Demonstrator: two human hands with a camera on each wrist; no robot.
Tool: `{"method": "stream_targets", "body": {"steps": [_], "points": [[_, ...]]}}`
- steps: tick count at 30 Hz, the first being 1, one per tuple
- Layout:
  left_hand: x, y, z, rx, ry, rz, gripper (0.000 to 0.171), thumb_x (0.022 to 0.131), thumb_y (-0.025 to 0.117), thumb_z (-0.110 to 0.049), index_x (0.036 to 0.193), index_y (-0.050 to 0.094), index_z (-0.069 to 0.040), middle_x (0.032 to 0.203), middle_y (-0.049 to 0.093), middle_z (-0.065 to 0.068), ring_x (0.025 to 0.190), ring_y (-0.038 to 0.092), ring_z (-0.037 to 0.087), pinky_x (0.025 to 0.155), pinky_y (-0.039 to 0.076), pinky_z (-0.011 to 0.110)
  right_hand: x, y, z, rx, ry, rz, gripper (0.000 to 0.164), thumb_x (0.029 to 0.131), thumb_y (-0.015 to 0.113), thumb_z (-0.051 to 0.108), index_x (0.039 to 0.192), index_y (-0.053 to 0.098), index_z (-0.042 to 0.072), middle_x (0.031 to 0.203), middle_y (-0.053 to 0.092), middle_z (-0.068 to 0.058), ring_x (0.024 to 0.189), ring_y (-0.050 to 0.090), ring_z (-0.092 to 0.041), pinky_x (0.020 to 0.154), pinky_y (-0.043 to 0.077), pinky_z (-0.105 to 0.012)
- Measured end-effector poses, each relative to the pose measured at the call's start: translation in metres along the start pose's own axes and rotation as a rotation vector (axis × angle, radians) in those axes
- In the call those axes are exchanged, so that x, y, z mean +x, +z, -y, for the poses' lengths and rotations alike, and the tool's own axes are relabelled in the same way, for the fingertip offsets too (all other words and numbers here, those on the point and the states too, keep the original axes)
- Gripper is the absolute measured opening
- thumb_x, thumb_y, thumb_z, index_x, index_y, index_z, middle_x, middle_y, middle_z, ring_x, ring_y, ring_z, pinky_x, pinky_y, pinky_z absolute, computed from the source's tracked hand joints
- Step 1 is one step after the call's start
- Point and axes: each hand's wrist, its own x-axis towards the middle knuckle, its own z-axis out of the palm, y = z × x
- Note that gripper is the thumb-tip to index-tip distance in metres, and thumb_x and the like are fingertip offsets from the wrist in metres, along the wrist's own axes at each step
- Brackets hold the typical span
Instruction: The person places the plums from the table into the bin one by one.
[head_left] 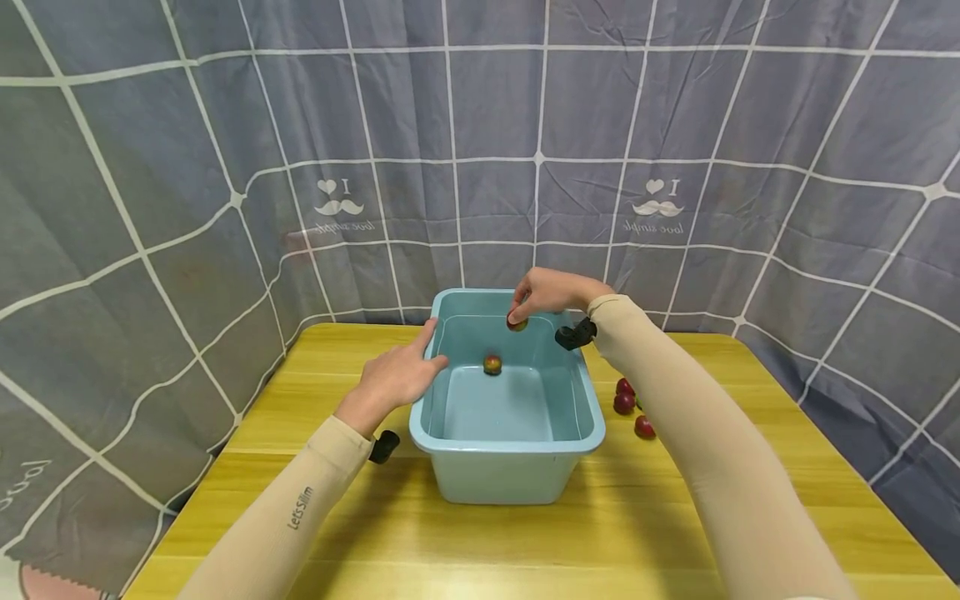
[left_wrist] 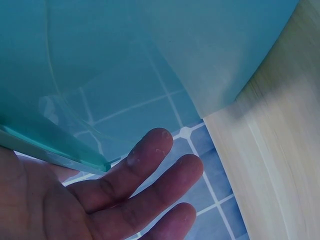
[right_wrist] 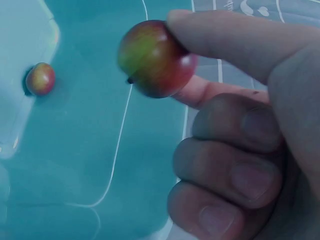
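A light blue plastic basin [head_left: 504,492] stands on the table. My right hand [head_left: 551,292] is above its far right part, pinching a red and yellow-green plum [right_wrist: 155,60] between thumb and index finger, with the other fingers folded in. Another plum [head_left: 492,364] lies on the basin's floor, toward the far end. My left hand [head_left: 397,373] rests on the basin's left rim, its thumb over the edge. In the left wrist view several fingers [left_wrist: 185,172] extend loosely outside the basin wall, below the rim.
To the right of the basin, several dark red plums [head_left: 624,403] lie on the yellow wooden table [head_left: 360,533], partly behind my right forearm. A grey curtain [head_left: 495,125] with white grid lines surrounds the table's back and sides.
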Motion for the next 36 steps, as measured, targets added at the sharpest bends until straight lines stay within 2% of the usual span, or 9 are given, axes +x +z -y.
{"method": "stream_targets", "body": {"steps": [4,15,19,23,27,33,36], "points": [[0.001,-0.001,0.0,0.0,0.003,-0.005,0.074,0.1,0.036,-0.055,0.163,0.004,-0.035,0.14,0.059,0.017,0.108,0.064,0.035,0.067,0.046,0.044,0.008,0.0,0.003,-0.001,0.047,0.059,0.015,0.094,0.072,0.027,0.093,0.08,0.015,0.093,0.075,-0.001,0.044,0.023,-0.009,0.049,0.027,-0.028],[-0.004,0.0,0.003,0.0,-0.012,0.002,0.076,0.099,0.036,-0.056,0.163,0.003,-0.034,0.139,0.06,0.016,0.109,0.064,0.034,0.065,0.045,0.042,0.03,0.009,0.005,-0.107,0.128,0.168,0.015,0.094,0.072,0.025,0.089,0.082,0.015,0.068,0.066,0.002,0.044,0.025,-0.009,0.052,0.03,-0.029],[-0.004,0.001,0.002,0.0,-0.009,0.008,0.075,0.099,0.036,-0.056,0.163,0.002,-0.035,0.139,0.06,0.015,0.11,0.064,0.034,0.066,0.045,0.042,0.033,0.013,0.0,-0.121,0.17,0.198,0.014,0.093,0.073,0.024,0.089,0.083,0.014,0.056,0.052,0.005,0.043,0.024,-0.009,0.05,0.03,-0.028],[-0.003,0.002,0.001,-0.008,-0.006,0.003,0.075,0.099,0.036,-0.056,0.163,0.003,-0.035,0.137,0.061,0.016,0.109,0.064,0.034,0.065,0.044,0.041,0.034,0.015,-0.005,-0.13,0.199,0.199,0.014,0.092,0.073,0.025,0.089,0.083,0.015,0.054,0.042,0.006,0.044,0.024,-0.009,0.049,0.029,-0.027],[-0.003,0.001,0.001,-0.012,0.0,-0.001,0.075,0.099,0.036,-0.056,0.163,0.004,-0.034,0.136,0.062,0.016,0.107,0.064,0.033,0.064,0.044,0.04,0.033,0.015,-0.006,-0.132,0.223,0.199,0.014,0.092,0.074,0.025,0.088,0.082,0.014,0.054,0.04,0.006,0.045,0.026,-0.009,0.048,0.028,-0.027],[-0.002,0.001,0.0,-0.007,0.002,-0.003,0.075,0.099,0.036,-0.055,0.163,0.004,-0.035,0.137,0.061,0.016,0.106,0.064,0.033,0.063,0.044,0.041,0.032,0.013,-0.005,-0.126,0.189,0.178,0.015,0.091,0.073,0.021,0.097,0.08,0.009,0.052,0.032,0.006,0.045,0.024,-0.008,0.049,0.03,-0.027],[-0.002,0.001,-0.001,-0.01,0.003,-0.005,0.075,0.099,0.036,-0.055,0.163,0.004,-0.035,0.136,0.062,0.015,0.105,0.064,0.033,0.063,0.044,0.041,0.029,0.012,-0.003,-0.105,0.18,0.147,0.017,0.092,0.072,0.021,0.104,0.08,0.011,0.053,0.034,0.006,0.045,0.022,-0.009,0.05,0.03,-0.028]]}}
